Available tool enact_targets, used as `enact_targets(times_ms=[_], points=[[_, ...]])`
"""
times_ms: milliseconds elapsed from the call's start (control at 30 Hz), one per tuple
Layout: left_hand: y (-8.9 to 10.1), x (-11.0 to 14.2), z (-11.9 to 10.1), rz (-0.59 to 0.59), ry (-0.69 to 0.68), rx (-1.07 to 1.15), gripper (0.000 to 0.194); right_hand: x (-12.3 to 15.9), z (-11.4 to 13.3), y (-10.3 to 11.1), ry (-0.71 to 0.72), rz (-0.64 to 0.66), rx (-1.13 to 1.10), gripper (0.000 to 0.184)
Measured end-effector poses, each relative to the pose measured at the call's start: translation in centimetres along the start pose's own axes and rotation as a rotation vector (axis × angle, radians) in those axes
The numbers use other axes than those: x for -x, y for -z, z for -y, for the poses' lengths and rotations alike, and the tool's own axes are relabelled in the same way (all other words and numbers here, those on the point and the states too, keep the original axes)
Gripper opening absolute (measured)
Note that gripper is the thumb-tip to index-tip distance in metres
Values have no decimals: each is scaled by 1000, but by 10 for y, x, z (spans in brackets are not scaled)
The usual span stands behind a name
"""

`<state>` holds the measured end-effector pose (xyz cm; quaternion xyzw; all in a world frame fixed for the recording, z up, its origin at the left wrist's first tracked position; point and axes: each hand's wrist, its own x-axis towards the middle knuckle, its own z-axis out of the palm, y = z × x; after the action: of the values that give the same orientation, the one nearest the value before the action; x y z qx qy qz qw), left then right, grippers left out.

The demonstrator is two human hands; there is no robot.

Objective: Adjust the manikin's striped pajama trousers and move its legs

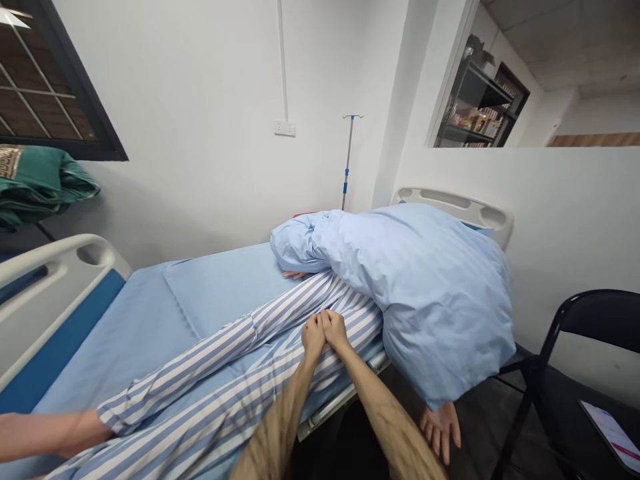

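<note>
A person in blue-and-white striped pyjamas (pixel 280 320) lies on a hospital bed (pixel 150 320), with a light blue quilt (pixel 415 280) heaped over the upper body. My left hand (pixel 313 337) and my right hand (pixel 334 329) rest side by side on the striped fabric at the hip, fingers curled down and pressed together on the cloth. The lying person's hand (pixel 441 430) hangs palm-up below the quilt off the bed's near edge. Their bare ankle (pixel 55 433) shows at the lower left.
A white-and-blue footboard (pixel 55 293) stands at left, a white headboard (pixel 460 208) at the back right. An IV pole (pixel 347 160) rises by the wall. A black chair (pixel 580 353) sits at right, green folded cloth (pixel 40 183) under the window, shelves (pixel 475 110) beyond.
</note>
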<state>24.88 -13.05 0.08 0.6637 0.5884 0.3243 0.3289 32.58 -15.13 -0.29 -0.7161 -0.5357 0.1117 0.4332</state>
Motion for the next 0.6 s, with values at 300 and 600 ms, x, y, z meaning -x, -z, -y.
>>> enact_targets(times_ms=[300,600], points=[[-1,8,1,6,-98,-71,31,-15,-1,35,62,65,270,38],[-14,-19,-13,99,-92,213,33,-18,-11,30,-74,-65,110,38]])
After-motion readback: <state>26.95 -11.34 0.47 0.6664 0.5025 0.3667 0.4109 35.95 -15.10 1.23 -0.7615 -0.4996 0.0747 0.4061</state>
